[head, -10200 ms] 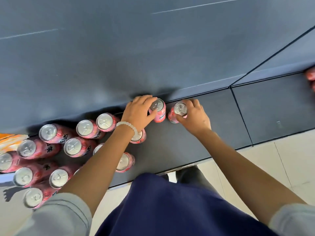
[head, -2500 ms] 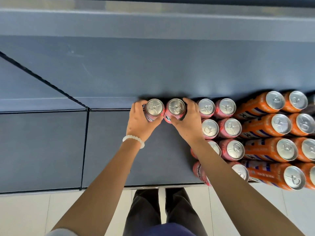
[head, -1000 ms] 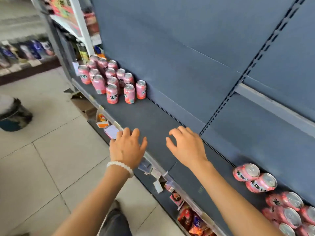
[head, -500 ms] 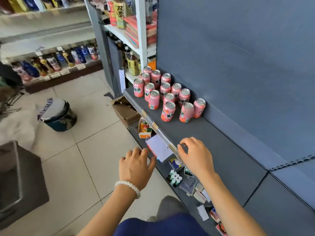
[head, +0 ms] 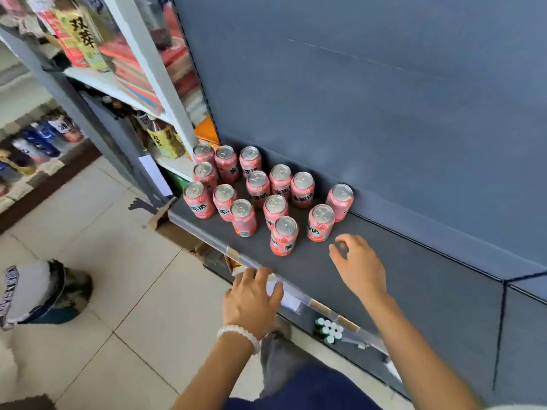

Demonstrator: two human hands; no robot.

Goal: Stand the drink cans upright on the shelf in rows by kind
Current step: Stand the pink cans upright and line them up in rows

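Several pink drink cans (head: 283,235) stand upright in a loose cluster at the left end of the dark grey shelf (head: 414,279), up against its back panel. The can nearest me is at the cluster's front; another pink can (head: 321,222) stands just right of it. My right hand (head: 356,266) hovers over the shelf just right of these cans, fingers loosely curled and holding nothing. My left hand (head: 251,300), with a white bead bracelet, is at the shelf's front edge, fingers spread and empty.
A white shelf unit (head: 154,93) with boxed goods and bottles stands left of the cans. A cardboard box (head: 174,232) and a bin (head: 41,291) stand on the tiled floor. Small green-capped bottles (head: 328,331) show on the shelf below.
The view has swung left from the far pink and orange cans to this cluster. Both hands let go of the cans they held and have moved forward, now empty near the cluster.
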